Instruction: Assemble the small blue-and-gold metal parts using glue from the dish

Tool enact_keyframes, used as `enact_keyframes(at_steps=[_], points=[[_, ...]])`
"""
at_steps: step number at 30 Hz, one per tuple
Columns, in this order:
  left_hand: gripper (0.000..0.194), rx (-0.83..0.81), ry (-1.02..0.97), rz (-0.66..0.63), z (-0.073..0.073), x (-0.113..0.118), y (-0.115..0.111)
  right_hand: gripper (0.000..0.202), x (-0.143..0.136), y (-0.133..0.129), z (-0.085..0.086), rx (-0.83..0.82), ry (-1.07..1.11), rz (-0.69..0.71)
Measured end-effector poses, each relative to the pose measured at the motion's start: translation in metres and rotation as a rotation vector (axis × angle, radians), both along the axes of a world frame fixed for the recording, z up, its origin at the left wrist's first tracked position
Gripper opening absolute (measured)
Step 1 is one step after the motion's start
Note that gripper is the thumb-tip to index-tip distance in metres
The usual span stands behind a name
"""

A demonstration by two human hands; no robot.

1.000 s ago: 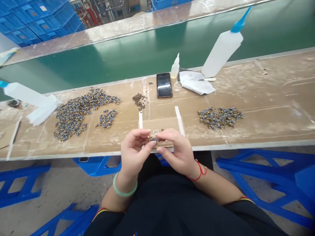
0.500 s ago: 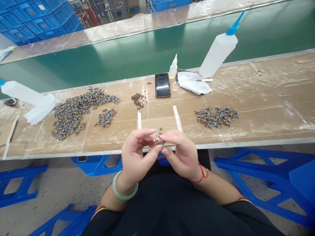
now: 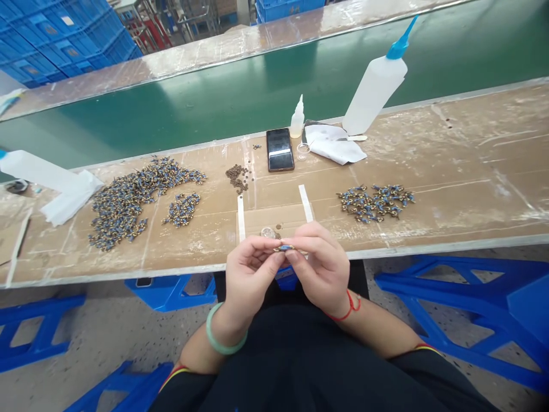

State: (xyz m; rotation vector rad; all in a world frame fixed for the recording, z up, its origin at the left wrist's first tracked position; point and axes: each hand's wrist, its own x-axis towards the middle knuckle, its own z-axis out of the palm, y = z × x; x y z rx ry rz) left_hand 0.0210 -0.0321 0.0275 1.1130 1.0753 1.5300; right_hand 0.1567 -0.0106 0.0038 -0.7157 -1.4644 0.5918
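Observation:
Both hands meet at the table's near edge over a small blue-and-gold metal piece [image 3: 283,248]. My left hand [image 3: 251,274] pinches its left end between thumb and finger. The other end is in the pinch of my right hand [image 3: 319,266]. Just beyond the fingertips lies a small round clear dish [image 3: 268,232], with a brown disc [image 3: 279,226] near it. Similar blue-and-gold pieces lie in a large heap [image 3: 124,200] and a small pile [image 3: 182,209] to the left, and in another pile [image 3: 375,203] to the right. Small brown discs [image 3: 237,176] are scattered farther back.
A phone [image 3: 280,150] lies at the back, next to a small dropper bottle [image 3: 297,117]. A large white bottle [image 3: 376,91] leans behind a white cloth [image 3: 335,144]. Another bottle [image 3: 38,171] rests at left on a cloth [image 3: 71,197]. Blue stools [image 3: 467,309] stand below.
The fingers have drawn closer together around the piece, which now lies level between both pinches. My left hand has shifted right and slightly down, and the clear dish shows more fully.

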Motion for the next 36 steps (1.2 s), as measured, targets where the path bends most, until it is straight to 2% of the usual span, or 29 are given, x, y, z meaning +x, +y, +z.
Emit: enact_keyframes(at_steps=[3, 6, 9, 14, 17, 20, 23, 25, 29, 32, 36], points=[[0.004, 0.090, 0.161, 0.039, -0.002, 0.000, -0.002, 0.026, 0.000, 0.000, 0.001, 0.018, -0.030, -0.021], [0.011, 0.198, 0.339, 0.082, -0.004, -0.002, -0.002, 0.029, 0.000, 0.000, 0.003, 0.013, -0.031, 0.001], [0.009, 0.267, 0.446, 0.083, -0.005, -0.005, 0.001, 0.031, 0.001, 0.002, 0.004, 0.016, -0.012, 0.048], [0.013, 0.462, 0.712, 0.157, -0.008, -0.005, 0.003, 0.018, 0.004, 0.006, 0.003, -0.030, 0.017, 0.108], [0.017, 0.529, 0.761, 0.195, -0.010, -0.002, 0.004, 0.013, 0.007, 0.006, 0.000, -0.124, 0.050, 0.162], [0.013, 0.417, 0.697, 0.198, -0.010, -0.009, 0.015, 0.012, 0.011, 0.006, -0.005, -0.219, 0.116, 0.182], [0.011, 0.191, 0.718, 0.211, -0.013, -0.036, 0.045, 0.007, 0.015, 0.007, -0.008, -0.274, 0.197, 0.176], [0.014, 0.048, 0.837, 0.252, -0.017, -0.061, 0.073, 0.002, 0.018, 0.008, -0.009, -0.285, 0.239, 0.151], [0.020, -0.172, 1.241, 0.117, -0.028, -0.096, 0.124, 0.003, 0.020, 0.008, -0.010, -0.297, 0.264, 0.118], [0.020, -0.184, 1.406, 0.018, -0.030, -0.098, 0.140, 0.003, 0.021, 0.009, -0.011, -0.289, 0.248, 0.119], [0.021, -0.172, 1.463, -0.028, -0.027, -0.089, 0.144, 0.005, 0.022, 0.009, -0.011, -0.298, 0.240, 0.079]])
